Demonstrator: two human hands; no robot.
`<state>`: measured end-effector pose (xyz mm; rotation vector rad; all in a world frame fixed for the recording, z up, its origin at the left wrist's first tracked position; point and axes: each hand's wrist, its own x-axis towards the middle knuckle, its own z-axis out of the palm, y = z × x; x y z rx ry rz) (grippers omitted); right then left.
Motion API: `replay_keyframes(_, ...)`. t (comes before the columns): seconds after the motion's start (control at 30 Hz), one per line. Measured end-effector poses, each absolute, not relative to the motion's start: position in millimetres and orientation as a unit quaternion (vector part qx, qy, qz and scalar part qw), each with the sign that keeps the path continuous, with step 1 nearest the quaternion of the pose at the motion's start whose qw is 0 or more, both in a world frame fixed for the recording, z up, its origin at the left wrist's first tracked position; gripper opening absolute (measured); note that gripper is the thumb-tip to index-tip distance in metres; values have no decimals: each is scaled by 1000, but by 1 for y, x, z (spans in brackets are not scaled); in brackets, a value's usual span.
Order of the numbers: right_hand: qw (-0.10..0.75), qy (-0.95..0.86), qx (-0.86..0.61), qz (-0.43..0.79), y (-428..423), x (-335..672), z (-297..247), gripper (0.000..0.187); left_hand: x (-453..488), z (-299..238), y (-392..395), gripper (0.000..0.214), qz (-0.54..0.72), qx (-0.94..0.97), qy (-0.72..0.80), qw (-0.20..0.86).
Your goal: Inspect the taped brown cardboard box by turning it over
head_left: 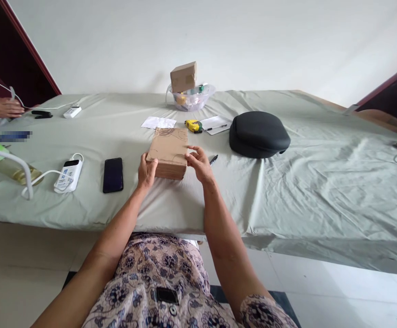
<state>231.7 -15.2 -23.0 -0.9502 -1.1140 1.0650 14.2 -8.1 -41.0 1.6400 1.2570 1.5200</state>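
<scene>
In front of me on the cloth-covered table is a brown cardboard box (169, 145), closed, with curved dark marks on its top. My left hand (146, 172) grips its near left corner, thumb on the front edge. At the right side, my right hand (200, 165) holds the box's edge between thumb and fingers. A pen (213, 160) lies just beyond the right hand. Behind the box are a yellow tape measure (193, 125) and a white paper (158, 122).
A black case (260, 134) stands to the right, a phone (113, 175) and white power bank (69, 175) to the left. Behind, a clear basket (193, 100) carries another cardboard box (183, 77). Another person's hands (5, 108) rest at the far left.
</scene>
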Motion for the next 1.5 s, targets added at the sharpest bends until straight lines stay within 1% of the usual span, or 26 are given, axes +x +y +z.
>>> replay_keyframes(0.13, 663, -437, -477, 376, -10, 237, -27, 65, 14, -43, -8, 50, 563, 634, 467, 253)
replay_keyframes(0.2, 689, -417, -502, 314, -7, 242, -28, 67, 14, -43, -9, 48, 560, 646, 460, 240)
replay_keyframes(0.27, 706, -402, -513, 278, -6, 248, -29, 69, 14, -43, -11, 48, 563, 649, 457, 230)
replay_keyframes(0.4, 695, -397, -514, 309, -8, 252, -30, 70, 11, -43, -11, 54, 571, 644, 460, 217)
replay_keyframes(0.6, 691, -349, -536, 336, -7, 248, -31, 55, 6, -45, -1, 63, 598, 588, 503, 208)
replay_keyframes(0.7, 691, -334, -542, 342, -4, 248, -34, 57, 5, -46, 0, 67, 606, 567, 526, 186)
replay_keyframes(0.77, 689, -331, -547, 341, -2, 249, -36, 60, 5, -46, -1, 72, 608, 575, 524, 156)
replay_keyframes(0.97, 690, -319, -558, 333, 2, 251, -42, 68, 10, -35, -20, 80, 579, 648, 496, 19)
replay_keyframes(1.13, 683, -337, -567, 314, 2, 250, -42, 68, 16, -32, -41, 93, 513, 755, 407, -33)
replay_keyframes(1.2, 684, -336, -566, 314, 2, 249, -42, 68, 17, -34, -44, 90, 471, 791, 390, -40)
replay_keyframes(1.27, 685, -332, -564, 320, 1, 249, -43, 69, 15, -36, -43, 83, 445, 808, 383, -46)
replay_keyframes(1.4, 679, -335, -562, 333, 0, 250, -43, 69, 9, -36, -38, 66, 448, 815, 366, -39)
replay_keyframes(1.5, 680, -325, -564, 337, -1, 249, -42, 71, 6, -36, -35, 60, 466, 801, 373, -31)
